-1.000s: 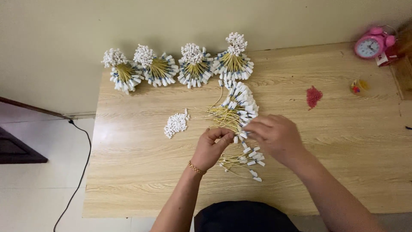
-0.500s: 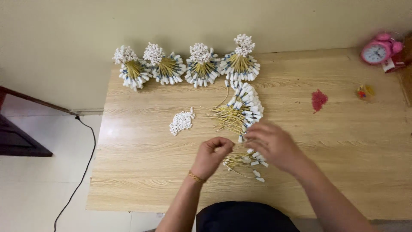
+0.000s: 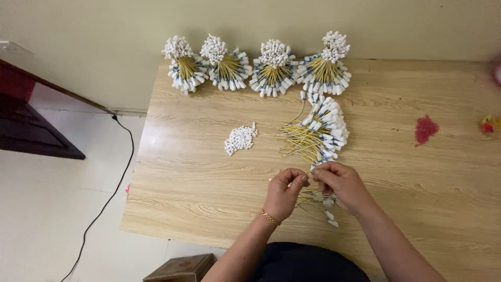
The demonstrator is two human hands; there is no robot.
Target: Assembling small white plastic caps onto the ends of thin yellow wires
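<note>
We look down on a wooden table (image 3: 209, 172). Our left hand (image 3: 284, 193) and right hand (image 3: 342, 185) meet fingertip to fingertip, pinching a thin yellow wire (image 3: 309, 180) between them, above a few loose wires (image 3: 318, 201). A larger fan of white-tipped wires (image 3: 315, 133) lies just beyond; four tied bundles (image 3: 274, 68) line the far edge.

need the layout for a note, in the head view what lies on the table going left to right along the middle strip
small heap of white plastic caps → loose fan of yellow wires with white tagged ends → red crumpled scrap → small yellow and red object at the right edge
</note>
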